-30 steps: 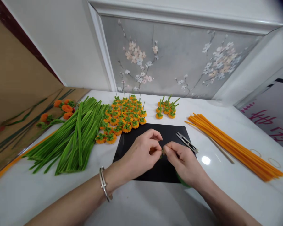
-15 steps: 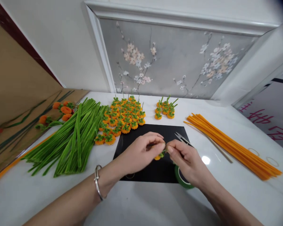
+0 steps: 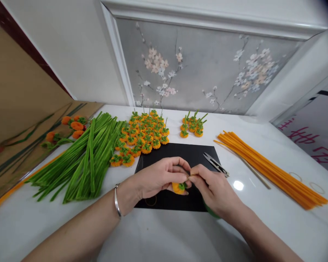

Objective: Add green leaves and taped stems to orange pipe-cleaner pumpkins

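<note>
Over the black mat, my left hand holds a small orange pipe-cleaner pumpkin with a green top, its fingers curled round it. My right hand is closed in a pinch right beside the left fingertips, at the pumpkin's stem end. What exactly the right fingertips pinch is too small to make out. Under the right hand, a green roll of tape is mostly hidden. Thread snips lie on the mat's right edge, just beyond the right hand.
Several finished pumpkins crowd the mat's far left corner, with a smaller group by the wall. Green pipe cleaners lie left; orange ones lie right, beside a thin stick. Orange flowers rest far left.
The pumpkin has turned and come lower, showing more of its orange side. My left hand has rolled more open toward me, and the right hand has shifted slightly, uncovering the snips and covering more tape.
</note>
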Demonstrator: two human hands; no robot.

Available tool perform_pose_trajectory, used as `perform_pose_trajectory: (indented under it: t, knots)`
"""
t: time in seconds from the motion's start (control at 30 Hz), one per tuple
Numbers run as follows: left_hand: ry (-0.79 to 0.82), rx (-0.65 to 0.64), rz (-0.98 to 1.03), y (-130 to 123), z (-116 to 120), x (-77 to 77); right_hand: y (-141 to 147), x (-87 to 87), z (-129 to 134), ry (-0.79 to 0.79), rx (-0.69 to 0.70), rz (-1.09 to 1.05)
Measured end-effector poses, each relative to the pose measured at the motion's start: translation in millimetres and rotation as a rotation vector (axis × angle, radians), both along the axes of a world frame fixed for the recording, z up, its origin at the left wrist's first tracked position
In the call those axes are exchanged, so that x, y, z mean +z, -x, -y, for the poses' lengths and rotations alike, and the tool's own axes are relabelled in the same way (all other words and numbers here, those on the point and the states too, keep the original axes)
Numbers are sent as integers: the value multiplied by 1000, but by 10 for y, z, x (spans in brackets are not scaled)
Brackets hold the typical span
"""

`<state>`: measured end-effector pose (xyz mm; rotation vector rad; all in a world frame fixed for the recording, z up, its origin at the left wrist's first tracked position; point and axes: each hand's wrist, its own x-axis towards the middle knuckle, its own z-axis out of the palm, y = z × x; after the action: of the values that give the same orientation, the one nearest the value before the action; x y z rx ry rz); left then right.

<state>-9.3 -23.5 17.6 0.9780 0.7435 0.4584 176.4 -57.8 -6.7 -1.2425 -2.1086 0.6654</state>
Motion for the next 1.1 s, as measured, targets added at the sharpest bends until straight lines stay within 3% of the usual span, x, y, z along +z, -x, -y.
perform_pose_trajectory:
  t: [0.17,0.4,0.5,0.57,0.77,1.1]
  knots:
    - [-375,13,-202,-15,-10,-18,27,-8,1,45,-2,-10]
    - [-1043,107,-724,-102,122,52,96,-31,13,170,-80,-57]
    - [-1216,132,-824,-146,197,51,106,-32,16,212,-88,-103]
    - [-1239,122,-821,-151,216,58,97,-17,17,193,-82,-112]
    - [-1040,7,-710,-110,154,148,57,8,15,51,-5,-43]
    - [-1159,107,-748,-128,142,93,110,-66,53,-125,-70,193]
